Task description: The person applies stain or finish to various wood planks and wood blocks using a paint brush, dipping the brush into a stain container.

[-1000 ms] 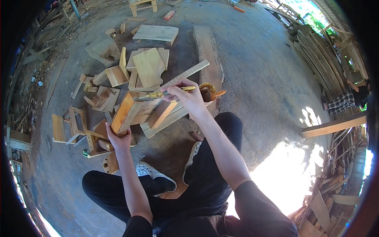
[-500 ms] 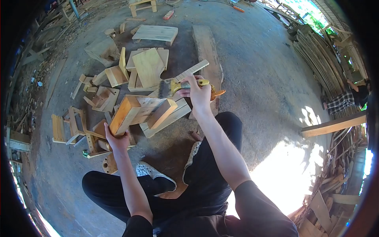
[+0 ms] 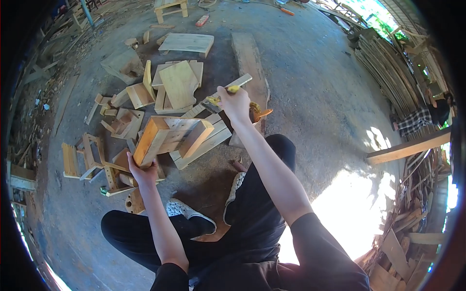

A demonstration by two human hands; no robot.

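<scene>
My left hand (image 3: 144,170) is closed around the lower left end of a small wooden stool-like piece (image 3: 151,143), holding it tilted; the gripped board looks darker and more orange than the rest. In my right hand (image 3: 235,105) is a paintbrush (image 3: 233,89) with a yellow handle, beyond and to the right of the wooden piece and apart from it. The hand covers much of the brush, and its bristles are hard to make out. Just right of that hand sits a brown pot (image 3: 254,110), partly hidden, with an orange handle-like part (image 3: 265,113) sticking out.
Several small wooden pieces lie on the left, including a slatted one (image 3: 71,160). A pale board (image 3: 179,83) rests on others ahead. A long plank (image 3: 247,53) lies on the floor. On the right are a beam (image 3: 407,146), stacked planks (image 3: 388,72) and a person (image 3: 427,116).
My right hand has drawn the brush slightly back from the wooden piece and turned, so less of the brush shows. The left hand keeps its hold. The view has shifted slightly.
</scene>
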